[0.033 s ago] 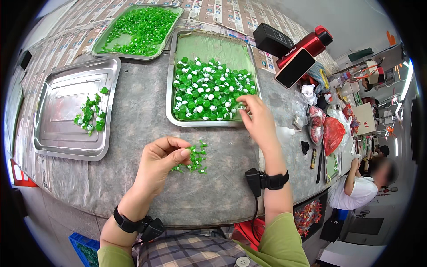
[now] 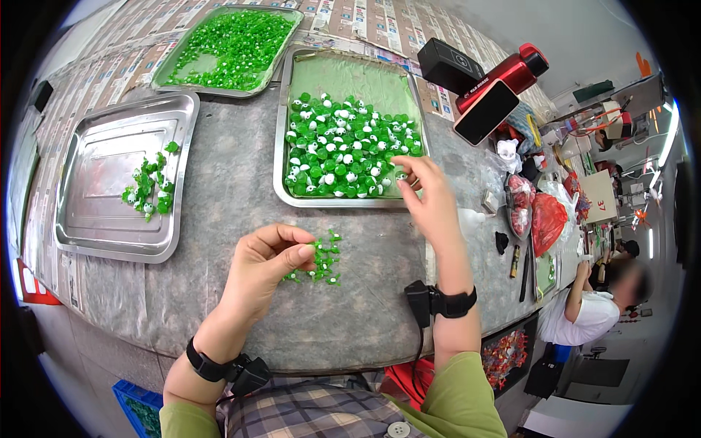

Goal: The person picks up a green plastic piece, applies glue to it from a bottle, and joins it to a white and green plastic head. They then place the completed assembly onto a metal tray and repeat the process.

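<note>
My left hand [image 2: 269, 257] is pinched, thumb against forefinger, above a small heap of green plastic figure pieces [image 2: 326, 263] on the table. Whatever lies between those fingertips is hidden or merges with the heap. At the right front rim of a metal tray [image 2: 280, 164], my right hand [image 2: 429, 196] has thumb and forefinger closed round a small green-and-white bead [image 2: 401, 176]. Round beads [image 2: 343, 150] like it, green with white eye-like faces, fill most of this tray. Several assembled green figures [image 2: 150, 182] lie in another metal tray [image 2: 91, 175] to the left.
A far tray [image 2: 230, 51] holds many small green pieces. At the back right are a black box [image 2: 449, 64], a red bottle [image 2: 507, 77] and a phone [image 2: 485, 112]. Red plastic bags [image 2: 548, 223] lie further right. A person in white [image 2: 593, 315] sits beyond.
My right hand has shifted very slightly right, with the bead between its fingers. My left hand keeps its pinch in nearly the same place.
</note>
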The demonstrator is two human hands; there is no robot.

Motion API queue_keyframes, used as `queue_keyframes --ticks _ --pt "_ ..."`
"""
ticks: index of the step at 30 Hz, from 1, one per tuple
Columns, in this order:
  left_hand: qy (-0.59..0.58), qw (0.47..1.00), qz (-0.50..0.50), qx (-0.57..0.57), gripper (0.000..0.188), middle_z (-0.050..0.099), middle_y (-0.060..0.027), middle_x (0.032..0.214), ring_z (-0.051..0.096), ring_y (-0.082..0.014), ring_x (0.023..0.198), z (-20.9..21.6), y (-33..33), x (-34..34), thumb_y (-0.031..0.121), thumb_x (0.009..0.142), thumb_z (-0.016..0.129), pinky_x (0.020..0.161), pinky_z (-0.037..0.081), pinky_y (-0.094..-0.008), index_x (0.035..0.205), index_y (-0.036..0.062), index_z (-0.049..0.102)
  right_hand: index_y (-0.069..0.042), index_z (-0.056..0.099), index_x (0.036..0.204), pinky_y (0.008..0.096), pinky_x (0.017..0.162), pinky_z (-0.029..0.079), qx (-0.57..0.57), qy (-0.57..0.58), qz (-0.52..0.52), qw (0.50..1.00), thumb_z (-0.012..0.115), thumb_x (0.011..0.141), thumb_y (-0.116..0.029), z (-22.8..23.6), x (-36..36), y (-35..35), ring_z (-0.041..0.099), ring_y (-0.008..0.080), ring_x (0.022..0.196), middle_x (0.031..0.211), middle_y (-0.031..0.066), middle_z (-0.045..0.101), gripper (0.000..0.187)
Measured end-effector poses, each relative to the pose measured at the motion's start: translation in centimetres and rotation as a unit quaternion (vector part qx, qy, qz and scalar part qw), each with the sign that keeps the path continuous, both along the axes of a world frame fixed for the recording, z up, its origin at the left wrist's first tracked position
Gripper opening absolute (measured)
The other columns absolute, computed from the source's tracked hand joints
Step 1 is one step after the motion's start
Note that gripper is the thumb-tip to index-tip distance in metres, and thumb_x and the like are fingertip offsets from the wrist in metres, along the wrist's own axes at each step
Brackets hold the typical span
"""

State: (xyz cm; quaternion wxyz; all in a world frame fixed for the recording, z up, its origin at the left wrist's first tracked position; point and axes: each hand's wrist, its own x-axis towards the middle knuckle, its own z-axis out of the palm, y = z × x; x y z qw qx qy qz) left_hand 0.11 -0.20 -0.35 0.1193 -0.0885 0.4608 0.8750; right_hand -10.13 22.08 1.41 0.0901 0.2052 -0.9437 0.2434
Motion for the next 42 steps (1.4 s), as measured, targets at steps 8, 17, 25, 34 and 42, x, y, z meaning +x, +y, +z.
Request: queue_keyframes --ticks 8,17,25,34,42 --pt "-0.029 0.993 -0.058 0.1 0.012 0.059 -0.0068 0.078 0.059 -0.0146 0.073 0.0 -0.1 0.0 0.009 0.078 0.057 0.066 0.051 -0.0269 0.087 0.0023 0.054 -0.002 0.058 0.091 0.019 0.064 0.041 -0.458 -0.33 0.111 0.818 0.064 0.071 -0.005 0.4 6.0 -4.3 0.052 0.0063 0.069 0.081 0.0006 0.056 0.021" --pt "-0.021 0.991 -0.047 0.122 0.011 0.059 -0.0076 0.08 0.059 -0.0151 0.073 -0.3 -0.1 0.1 0.009 0.078 0.056 0.065 0.05 -0.0258 0.088 0.0028 0.053 -0.001 0.057 0.094 0.0181 0.063 0.043 -0.473 -0.393 0.09 0.783 0.062 0.073 -0.004 0.4 7.5 -5.3 0.055 0.0068 0.072 0.082 0.0032 0.06 0.022" --pt "0.009 1.0 0.0 0.02 0.012 0.059 -0.007 0.081 0.058 -0.0126 0.072 -0.3 0.2 0.2 0.006 0.077 0.057 0.065 0.048 -0.0237 0.087 0.0001 0.055 0.0 0.058 0.093 0.0198 0.069 0.045 -0.491 -0.341 0.094 0.796 0.06 0.074 -0.001 0.5 7.6 -5.1 0.056 0.0096 0.078 0.086 0.0057 0.06 0.02" --pt "0.07 0.994 0.004 -0.086 0.008 0.059 -0.0051 0.078 0.056 -0.0108 0.072 0.0 0.6 0.4 0.002 0.075 0.059 0.064 0.046 -0.0208 0.082 -0.0015 0.058 0.0 0.058 0.094 0.0199 0.069 0.045 -0.469 -0.338 0.06 0.814 0.061 0.074 -0.003 0.5 8.2 -5.6 0.056 0.0091 0.078 0.088 0.0063 0.06 0.02" --pt "0.167 0.945 0.038 -0.279 0.008 0.058 -0.0056 0.073 0.054 -0.0111 0.068 0.1 0.5 0.7 -0.001 0.069 0.061 0.058 0.043 -0.0222 0.078 0.001 0.06 0.0 0.058 0.097 0.0174 0.065 0.044 -0.478 -0.399 0.047 0.782 0.059 0.075 -0.003 0.7 8.2 -5.6 0.056 0.0066 0.076 0.084 0.0045 0.061 0.022"
